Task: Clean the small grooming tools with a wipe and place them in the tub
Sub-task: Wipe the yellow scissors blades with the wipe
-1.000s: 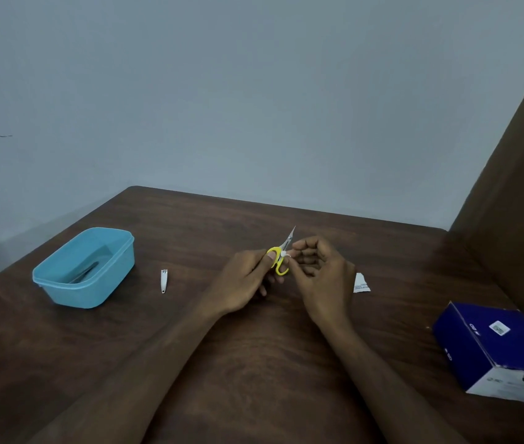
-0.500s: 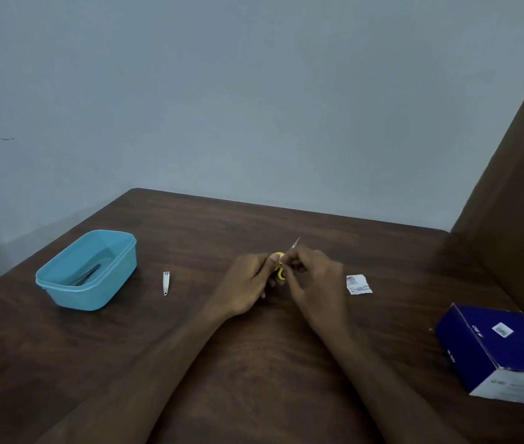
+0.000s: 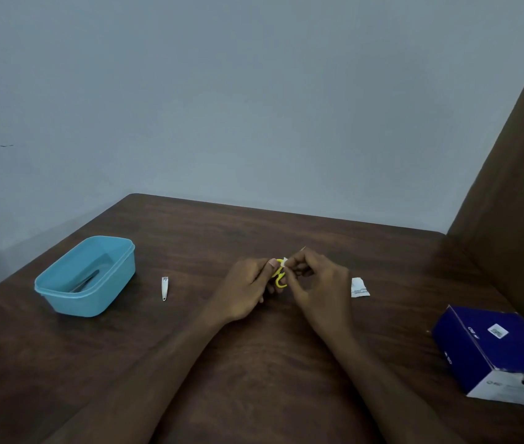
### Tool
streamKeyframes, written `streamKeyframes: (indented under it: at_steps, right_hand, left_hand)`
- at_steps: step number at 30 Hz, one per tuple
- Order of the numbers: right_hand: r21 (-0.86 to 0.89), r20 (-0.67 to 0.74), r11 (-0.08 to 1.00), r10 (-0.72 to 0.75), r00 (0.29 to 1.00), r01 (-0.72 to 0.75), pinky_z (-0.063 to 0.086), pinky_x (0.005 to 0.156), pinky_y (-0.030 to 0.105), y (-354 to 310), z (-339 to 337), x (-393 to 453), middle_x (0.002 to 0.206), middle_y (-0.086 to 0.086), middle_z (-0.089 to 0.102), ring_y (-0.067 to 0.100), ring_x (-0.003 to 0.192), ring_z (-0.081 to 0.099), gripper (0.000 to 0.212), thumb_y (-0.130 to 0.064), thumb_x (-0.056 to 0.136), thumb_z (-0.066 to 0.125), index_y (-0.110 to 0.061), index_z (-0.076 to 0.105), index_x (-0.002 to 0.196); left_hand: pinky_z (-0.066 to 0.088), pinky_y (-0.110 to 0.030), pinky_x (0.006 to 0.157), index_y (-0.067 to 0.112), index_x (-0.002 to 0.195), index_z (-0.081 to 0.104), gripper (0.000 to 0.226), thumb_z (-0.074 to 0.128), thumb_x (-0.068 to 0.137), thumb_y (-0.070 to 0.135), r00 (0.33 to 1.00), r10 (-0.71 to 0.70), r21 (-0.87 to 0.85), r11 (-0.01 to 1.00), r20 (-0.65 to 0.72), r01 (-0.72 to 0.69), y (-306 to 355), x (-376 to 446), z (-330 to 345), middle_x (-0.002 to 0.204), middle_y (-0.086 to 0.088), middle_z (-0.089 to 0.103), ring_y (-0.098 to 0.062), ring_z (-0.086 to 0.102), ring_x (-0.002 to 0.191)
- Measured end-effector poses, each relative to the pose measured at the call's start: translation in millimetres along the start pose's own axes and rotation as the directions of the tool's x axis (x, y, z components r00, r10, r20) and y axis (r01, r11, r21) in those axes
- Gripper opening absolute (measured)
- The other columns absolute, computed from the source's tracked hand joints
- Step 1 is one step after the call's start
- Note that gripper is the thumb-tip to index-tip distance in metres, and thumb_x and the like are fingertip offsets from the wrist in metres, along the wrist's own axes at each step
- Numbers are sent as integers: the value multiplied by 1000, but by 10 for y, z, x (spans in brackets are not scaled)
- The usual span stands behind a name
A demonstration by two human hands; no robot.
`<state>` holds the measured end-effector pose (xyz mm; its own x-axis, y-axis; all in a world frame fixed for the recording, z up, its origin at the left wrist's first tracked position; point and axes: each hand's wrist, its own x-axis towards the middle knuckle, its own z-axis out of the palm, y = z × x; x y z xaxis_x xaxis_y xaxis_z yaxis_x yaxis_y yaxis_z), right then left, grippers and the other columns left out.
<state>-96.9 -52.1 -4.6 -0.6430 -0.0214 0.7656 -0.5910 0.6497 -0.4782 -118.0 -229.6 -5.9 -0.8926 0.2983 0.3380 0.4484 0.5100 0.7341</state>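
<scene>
I see the left hand [image 3: 247,283] holding yellow scissors [image 3: 279,278], the right hand [image 3: 315,277] pinching a wipe [image 3: 284,262]; one tool, seemingly, lies in the tub [image 3: 94,302], the clipper [image 3: 165,288] waits.

From my feed I see two bare forearms running up from the lower edge, with no sleeves in view. The left hand [image 3: 247,288] and right hand [image 3: 318,283] wear no gloves, and I can make out no rings, watch or bands at either wrist.
</scene>
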Motion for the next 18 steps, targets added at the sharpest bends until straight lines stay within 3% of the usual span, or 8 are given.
streamKeyframes:
  at_steps: [3,8,10,13,15,18]
  right_hand:
    - [0,-80,998,56,995,-56,59,73,35,61,-46,69,81,-14,73,3,77,70,18,-9,87,84,-20,70,84]
    - [-24,-169,996,83,982,-89,57,73,25,99,-73,118,81,-12,73,4,74,68,15,-9,88,85,-18,73,86]
    - [22,-254,985,171,952,-171,55,74,21,116,-93,135,82,-13,74,2,74,70,14,-14,90,85,-22,73,89]
    - [195,-347,911,410,843,-363,60,78,27,168,-109,146,88,-13,77,2,82,75,13,-18,95,79,-27,69,96]
    - [283,-299,829,555,777,-483,62,77,30,195,-77,117,88,-11,78,7,83,78,15,-13,96,75,-26,68,97]
    - [450,-96,678,684,723,-582,61,71,34,173,12,81,87,2,80,20,70,80,18,0,97,70,-19,69,94]
  left_hand:
    - [50,-24,60,12,92,72,45,39,117,30,999,7,-18,1000,41,-6,17,1,2,77,2,74,-5,58,53]
    - [52,-30,63,19,90,72,43,42,116,36,998,10,35,999,56,-12,-17,0,9,78,0,76,-7,62,56]
    - [53,-31,61,17,90,73,42,43,115,34,999,8,20,1000,42,-9,-24,1,9,78,0,76,-12,64,57]
    - [54,-25,59,14,97,76,39,45,115,28,999,-21,-124,992,32,25,-33,18,-10,86,0,78,-12,68,70]
    - [55,-25,60,12,106,75,32,47,115,23,998,-47,-211,976,37,53,-38,27,-22,91,-1,79,-12,69,79]
    - [54,-24,59,13,122,71,21,53,111,11,996,-73,-234,969,46,82,-39,16,-13,91,-1,78,-8,68,76]
